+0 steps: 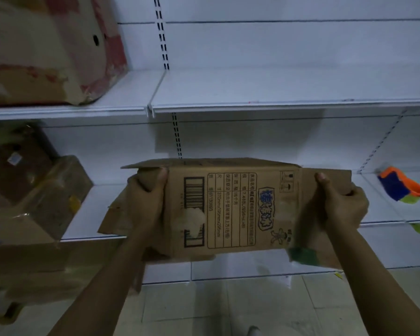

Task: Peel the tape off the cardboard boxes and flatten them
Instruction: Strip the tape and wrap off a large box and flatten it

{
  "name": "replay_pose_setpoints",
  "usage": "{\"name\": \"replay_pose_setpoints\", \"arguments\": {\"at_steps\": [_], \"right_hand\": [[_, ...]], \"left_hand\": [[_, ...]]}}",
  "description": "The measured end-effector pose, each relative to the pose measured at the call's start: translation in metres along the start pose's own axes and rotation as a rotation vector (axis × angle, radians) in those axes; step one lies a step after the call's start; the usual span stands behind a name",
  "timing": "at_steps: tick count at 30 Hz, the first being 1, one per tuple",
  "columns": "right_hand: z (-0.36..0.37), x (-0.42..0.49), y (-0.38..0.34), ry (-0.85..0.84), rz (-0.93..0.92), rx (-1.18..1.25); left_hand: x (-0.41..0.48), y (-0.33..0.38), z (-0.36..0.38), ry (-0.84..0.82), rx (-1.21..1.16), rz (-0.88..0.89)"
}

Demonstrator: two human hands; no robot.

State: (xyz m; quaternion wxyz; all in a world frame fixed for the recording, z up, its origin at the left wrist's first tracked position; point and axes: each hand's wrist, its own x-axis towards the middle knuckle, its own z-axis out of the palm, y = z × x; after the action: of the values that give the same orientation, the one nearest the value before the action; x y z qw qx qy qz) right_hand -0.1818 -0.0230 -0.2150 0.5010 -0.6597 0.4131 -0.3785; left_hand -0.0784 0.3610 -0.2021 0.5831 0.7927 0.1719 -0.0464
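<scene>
Holding the box (233, 209) in mid-air before the shelves (252, 103), flaps open. Left hand (146, 204) grips the left end, right hand (342, 202) pinches the right flap, fingers curled. Likely light, empty, bendable; best gripped at corners to collapse.

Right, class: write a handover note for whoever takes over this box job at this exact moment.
Left hand grips the left end of the cardboard box; right hand grips its right flap.
The box is held up before the white shelves.
Done: flaps at both ends hang open.
Left: it is not yet flat, so press it flat. Stacked boxes wait on the shelves at left.
</scene>
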Motion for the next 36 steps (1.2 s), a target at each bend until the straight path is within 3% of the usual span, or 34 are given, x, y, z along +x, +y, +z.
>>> {"name": "replay_pose_setpoints", "arguments": {"at_steps": [1, 2, 4, 9, 13, 17, 21, 23, 25, 26, 28, 30, 32, 36], "right_hand": [[-0.001, -0.004, 0.000, 0.006, 0.004, 0.012], [-0.003, -0.009, 0.000, 0.007, 0.000, 0.018], [-0.006, -0.021, 0.002, -0.008, -0.009, 0.025], [-0.021, -0.056, 0.024, 0.027, 0.048, -0.020], [-0.041, -0.080, 0.054, 0.095, 0.071, -0.213], [-0.059, -0.091, 0.074, 0.134, 0.103, -0.093], [-0.069, -0.100, 0.086, 0.088, 0.170, -0.122], [-0.065, -0.114, 0.085, 0.148, 0.061, -0.203], [-0.053, -0.132, 0.076, 0.171, -0.199, -0.329], [-0.043, -0.141, 0.067, 0.092, -0.370, -0.397], [-0.017, -0.156, 0.049, -0.236, -0.689, -0.573], [0.015, -0.167, 0.032, -0.572, -0.849, -0.825], [0.046, -0.168, 0.023, -0.755, -0.877, -1.034], [0.094, -0.142, 0.016, -0.894, -0.812, -1.169]], "left_hand": [[-0.003, 0.001, -0.003, -0.137, 0.115, 0.111], [-0.001, 0.002, -0.012, -0.032, 0.217, 0.155], [-0.003, 0.000, -0.030, -0.012, 0.208, 0.255], [-0.028, -0.046, -0.041, 0.027, 0.168, 0.170], [-0.041, -0.078, -0.031, 0.109, 0.111, 0.171], [-0.043, -0.091, -0.019, 0.074, 0.150, 0.169], [-0.051, -0.109, -0.015, 0.077, 0.139, 0.168], [-0.053, -0.118, -0.011, 0.110, 0.160, 0.171], [-0.052, -0.121, -0.004, 0.135, 0.169, 0.171], [-0.051, -0.121, 0.002, 0.133, 0.169, 0.171], [-0.051, -0.119, 0.014, 0.125, 0.172, 0.168], [-0.049, -0.116, 0.026, 0.145, 0.187, 0.177], [-0.045, -0.114, 0.033, 0.166, 0.192, 0.201], [-0.023, -0.117, 0.038, 0.155, 0.200, 0.196]]}}
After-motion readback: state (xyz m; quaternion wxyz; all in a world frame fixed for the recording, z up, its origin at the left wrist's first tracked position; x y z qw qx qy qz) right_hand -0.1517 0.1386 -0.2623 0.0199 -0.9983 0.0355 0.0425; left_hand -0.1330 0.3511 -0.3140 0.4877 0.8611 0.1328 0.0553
